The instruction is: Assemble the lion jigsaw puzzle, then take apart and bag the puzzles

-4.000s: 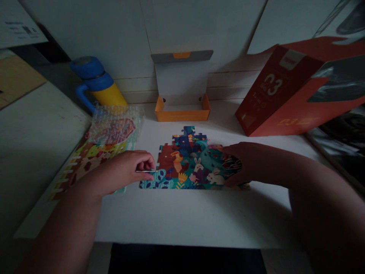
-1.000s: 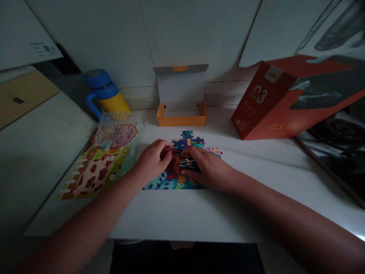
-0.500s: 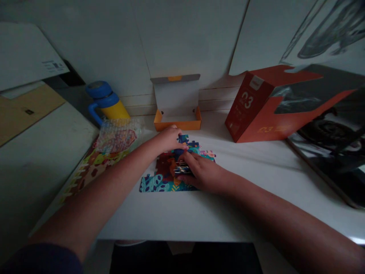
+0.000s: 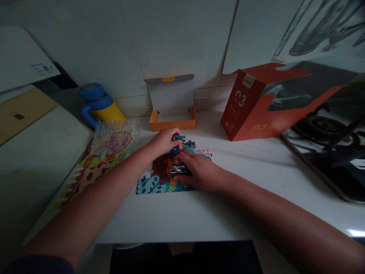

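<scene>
The puzzle (image 4: 161,169) lies beneath my right hand (image 4: 199,169), clasping stacked pieces (image 4: 179,168); whether my left hand (image 4: 167,140) pinches, I can't tell.

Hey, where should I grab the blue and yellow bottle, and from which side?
Probably by its blue handle, coming from the front left: that loop juts out on the left of the bottle, while bubble wrap shows in front of the lower body. A hooked grip should suit it.

It's dim and greyish in here; soft shadow darkens the wall (image 4: 171,42) beside the red box (image 4: 238,104), glare whitens the tabletop (image 4: 159,222) far right, and the picture's edges stretch.
</scene>
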The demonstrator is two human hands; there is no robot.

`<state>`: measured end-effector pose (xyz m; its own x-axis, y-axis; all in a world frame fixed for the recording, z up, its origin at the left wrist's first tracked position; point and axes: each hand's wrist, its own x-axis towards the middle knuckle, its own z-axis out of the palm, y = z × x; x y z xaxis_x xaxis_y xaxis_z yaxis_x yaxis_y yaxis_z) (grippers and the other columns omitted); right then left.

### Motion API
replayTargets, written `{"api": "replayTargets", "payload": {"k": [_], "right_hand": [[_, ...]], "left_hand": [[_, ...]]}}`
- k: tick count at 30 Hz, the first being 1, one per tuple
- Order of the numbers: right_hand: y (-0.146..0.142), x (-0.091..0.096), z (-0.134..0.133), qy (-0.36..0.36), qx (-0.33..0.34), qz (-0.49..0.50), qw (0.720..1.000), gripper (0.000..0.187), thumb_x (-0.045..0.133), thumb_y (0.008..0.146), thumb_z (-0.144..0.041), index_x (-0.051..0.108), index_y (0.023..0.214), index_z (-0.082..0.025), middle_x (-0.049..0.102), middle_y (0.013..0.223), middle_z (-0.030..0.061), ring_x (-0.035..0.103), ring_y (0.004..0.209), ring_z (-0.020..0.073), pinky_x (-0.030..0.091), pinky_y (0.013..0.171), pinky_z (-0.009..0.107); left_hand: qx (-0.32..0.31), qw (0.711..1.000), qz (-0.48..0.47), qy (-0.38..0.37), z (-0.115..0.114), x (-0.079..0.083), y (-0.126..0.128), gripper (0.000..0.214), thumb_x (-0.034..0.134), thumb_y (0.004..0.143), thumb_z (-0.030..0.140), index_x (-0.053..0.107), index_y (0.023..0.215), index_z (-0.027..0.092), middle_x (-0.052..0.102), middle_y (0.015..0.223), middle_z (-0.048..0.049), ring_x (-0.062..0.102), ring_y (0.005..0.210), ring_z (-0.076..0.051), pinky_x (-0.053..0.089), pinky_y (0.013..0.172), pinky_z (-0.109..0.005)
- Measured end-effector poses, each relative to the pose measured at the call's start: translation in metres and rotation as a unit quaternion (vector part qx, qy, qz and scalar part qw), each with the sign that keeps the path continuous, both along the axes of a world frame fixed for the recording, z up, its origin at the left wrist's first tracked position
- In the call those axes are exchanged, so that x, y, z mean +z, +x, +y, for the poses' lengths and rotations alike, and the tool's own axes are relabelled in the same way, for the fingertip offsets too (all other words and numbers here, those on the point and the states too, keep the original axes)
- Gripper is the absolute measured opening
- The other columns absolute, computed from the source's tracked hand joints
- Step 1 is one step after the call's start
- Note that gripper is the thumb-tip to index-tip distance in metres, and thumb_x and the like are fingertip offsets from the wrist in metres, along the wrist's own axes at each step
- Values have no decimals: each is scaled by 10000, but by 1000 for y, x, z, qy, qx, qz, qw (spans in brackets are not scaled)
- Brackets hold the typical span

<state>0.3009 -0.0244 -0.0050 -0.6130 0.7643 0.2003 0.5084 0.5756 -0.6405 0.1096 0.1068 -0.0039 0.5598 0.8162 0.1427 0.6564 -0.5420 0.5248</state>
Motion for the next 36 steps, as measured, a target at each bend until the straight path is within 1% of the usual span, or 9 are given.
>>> {"api": "replayTargets", "payload": {"k": [5, 9, 12, 14, 21, 25, 29, 32, 36], "right_hand": [[0, 0, 1, -12, -20, 2, 1000, 419, 759, 942, -379, 624, 1277, -166, 666, 1293, 174, 650, 1165, 290, 510, 985, 423], [0, 1, 3, -28, -55, 9, 998, 464, 828, 886, -358, 629, 1266, -182, 706, 1243, 131, 678, 1084, 262, 504, 921, 380], [0, -1, 5, -34, -110, 10, 993, 507, 894, 812, -367, 625, 1212, -210, 728, 1159, 93, 694, 1032, 264, 495, 859, 359], [-1, -4, 6, -32, -147, 18, 989, 558, 927, 764, -373, 597, 1187, -222, 722, 1125, 80, 697, 1023, 271, 493, 842, 355], [-4, -9, 5, -33, -219, 41, 974, 736, 961, 697, -398, 511, 1259, -242, 686, 1274, 113, 691, 1125, 306, 512, 936, 408], [-1, -4, 7, -34, -174, 2, 984, 624, 898, 801, -388, 579, 1319, -249, 713, 1298, 101, 690, 1170, 311, 510, 971, 423], [2, -1, 10, -21, -147, -38, 988, 550, 886, 825, -423, 659, 1274, -202, 721, 1249, 124, 705, 1071, 303, 529, 912, 412], [2, -1, 10, -12, -128, -43, 991, 512, 878, 838, -416, 681, 1251, -188, 721, 1229, 128, 702, 1062, 293, 530, 921, 410], [1, -1, 8, -14, -120, -38, 992, 482, 872, 844, -386, 687, 1242, -188, 720, 1232, 122, 702, 1081, 286, 530, 942, 406]], "left_hand": [[10, 999, -45, 28, -20, 5, -15, 150, 673, 936, 323, 644, 1029, 210, 733, 994, -22, 660, 885, -187, 488, 828, -308], [18, 996, -87, -24, -35, 2, -27, 187, 711, 926, 351, 683, 1029, 198, 754, 988, -20, 681, 872, -188, 515, 794, -294], [-17, 995, -81, -61, -46, -3, -33, 126, 689, 902, 212, 729, 1022, 210, 776, 970, -6, 712, 900, -193, 536, 819, -292], [-43, 996, -65, -46, -52, -5, -36, 233, 648, 870, 99, 757, 1035, 222, 785, 1008, -9, 723, 958, -198, 542, 878, -305], [-130, 989, -68, -36, -65, -3, -39, 425, 589, 820, -3, 753, 1134, 232, 778, 1090, -38, 725, 1000, -205, 564, 924, -341], [-86, 985, -123, -82, -65, -5, -41, 412, 551, 853, 21, 696, 1184, 220, 772, 1107, -38, 732, 945, -179, 594, 871, -325], [26, 995, -79, 54, -52, -13, -49, 248, 675, 954, 228, 681, 1200, 199, 705, 1261, -105, 679, 1159, -250, 555, 1039, -431], [33, 994, -3, 108, -43, -21, -55, 398, 846, 853, 346, 677, 1176, 186, 661, 1301, -133, 619, 1251, -314, 495, 1119, -488], [39, 996, 7, 81, -36, -27, -55, 349, 885, 815, 335, 668, 1055, 204, 666, 1226, -101, 628, 1197, -293, 501, 1073, -450]]}}
